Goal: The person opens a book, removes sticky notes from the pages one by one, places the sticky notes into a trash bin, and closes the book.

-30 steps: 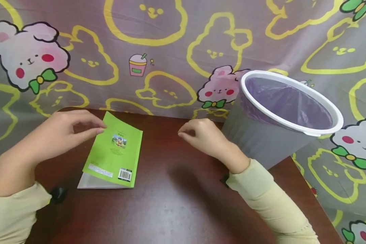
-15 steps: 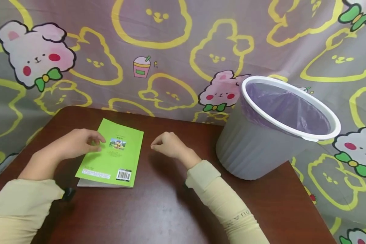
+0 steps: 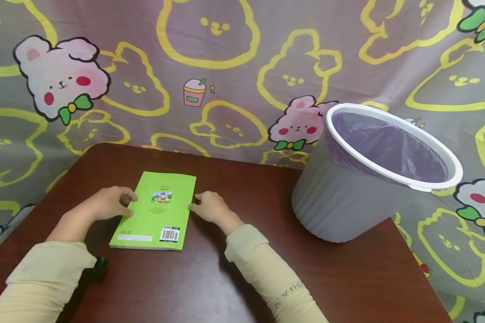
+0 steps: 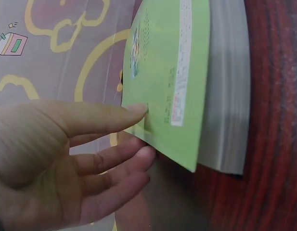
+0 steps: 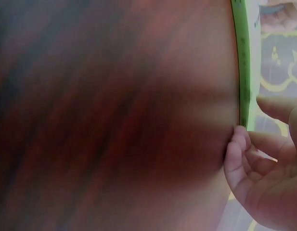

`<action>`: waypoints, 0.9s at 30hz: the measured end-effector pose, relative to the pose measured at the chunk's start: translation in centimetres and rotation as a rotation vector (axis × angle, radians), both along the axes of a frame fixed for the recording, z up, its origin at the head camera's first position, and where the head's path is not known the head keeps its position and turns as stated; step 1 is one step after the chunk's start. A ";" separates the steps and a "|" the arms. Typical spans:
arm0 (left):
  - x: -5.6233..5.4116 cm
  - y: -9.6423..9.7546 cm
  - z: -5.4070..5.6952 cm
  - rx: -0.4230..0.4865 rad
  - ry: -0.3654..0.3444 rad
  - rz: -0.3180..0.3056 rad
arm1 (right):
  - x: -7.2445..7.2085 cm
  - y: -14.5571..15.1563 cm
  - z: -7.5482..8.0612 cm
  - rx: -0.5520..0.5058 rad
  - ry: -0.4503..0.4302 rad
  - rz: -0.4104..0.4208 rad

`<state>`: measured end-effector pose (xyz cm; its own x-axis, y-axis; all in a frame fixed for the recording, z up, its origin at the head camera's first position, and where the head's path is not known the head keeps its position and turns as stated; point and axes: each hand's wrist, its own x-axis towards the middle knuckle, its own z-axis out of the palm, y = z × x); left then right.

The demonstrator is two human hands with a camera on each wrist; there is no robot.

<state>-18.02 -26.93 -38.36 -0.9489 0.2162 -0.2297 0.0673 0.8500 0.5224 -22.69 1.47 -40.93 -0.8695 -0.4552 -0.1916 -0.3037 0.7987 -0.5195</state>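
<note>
A green paperback book (image 3: 155, 220) lies on the table, its back cover with a small picture and a barcode facing up. My left hand (image 3: 111, 204) is at its left edge. In the left wrist view, the thumb (image 4: 136, 111) touches the cover, while the loosely bent fingers (image 4: 114, 175) sit just beyond the edge. The cover stands a little apart from the pages (image 4: 227, 91) there. At the spine side is my right hand (image 3: 212, 207), thumb and fingertips right at the edge. Its fingertips (image 5: 238, 137) meet the spine's end in the right wrist view.
A grey trash bin (image 3: 335, 197) with a white rim and a purple liner bag stands on the right of the dark brown wooden table (image 3: 242, 179). Behind the table hangs a curtain (image 3: 226, 40) printed with rabbits and yellow outlines.
Both hands have come down to the book, the right one moving left from beside the bin. The cover, raised at first, now lies nearly flat on the pages.
</note>
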 end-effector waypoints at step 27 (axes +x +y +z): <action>-0.1 3.6 0.6 0.052 -0.074 -0.120 | 0.5 1.8 0.5 -0.693 -0.549 -0.278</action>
